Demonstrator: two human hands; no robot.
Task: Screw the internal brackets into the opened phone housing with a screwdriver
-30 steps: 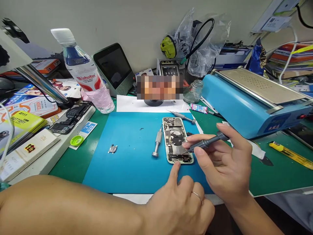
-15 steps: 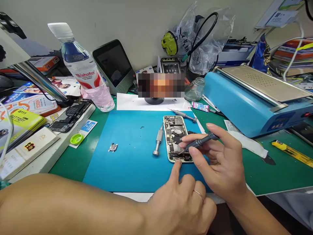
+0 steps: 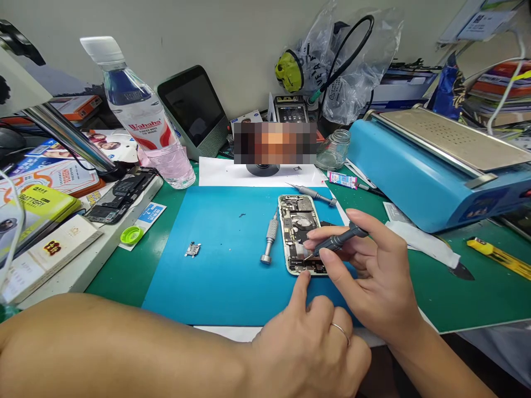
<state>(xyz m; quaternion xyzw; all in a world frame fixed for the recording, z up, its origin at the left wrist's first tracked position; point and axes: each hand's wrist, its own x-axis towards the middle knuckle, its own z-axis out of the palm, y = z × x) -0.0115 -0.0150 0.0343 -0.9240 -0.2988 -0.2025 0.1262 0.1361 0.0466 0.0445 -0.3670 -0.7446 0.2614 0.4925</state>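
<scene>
An opened phone [image 3: 299,221] with its insides exposed lies on a blue mat [image 3: 224,260]. My right hand [image 3: 373,276] pinches a dark screwdriver [image 3: 338,240], its tip down on the phone's lower half. My left hand [image 3: 311,342], a ring on one finger, rests on the mat's near edge with fingers curled and one fingertip touching the phone's bottom end. A silver screwdriver [image 3: 269,240] lies just left of the phone. Another screwdriver [image 3: 315,193] lies beyond its top end. A small metal part [image 3: 192,250] sits alone on the mat's left.
A water bottle [image 3: 141,119] and a dark tablet [image 3: 193,113] stand at the back left. A blue machine [image 3: 435,166] fills the right. A second opened phone [image 3: 120,193], a green cap [image 3: 130,235], a glass jar [image 3: 334,149] and a yellow knife [image 3: 495,255] lie around.
My right hand and the dark screwdriver have shifted slightly left over the phone. My left hand stays put at the phone's bottom end.
</scene>
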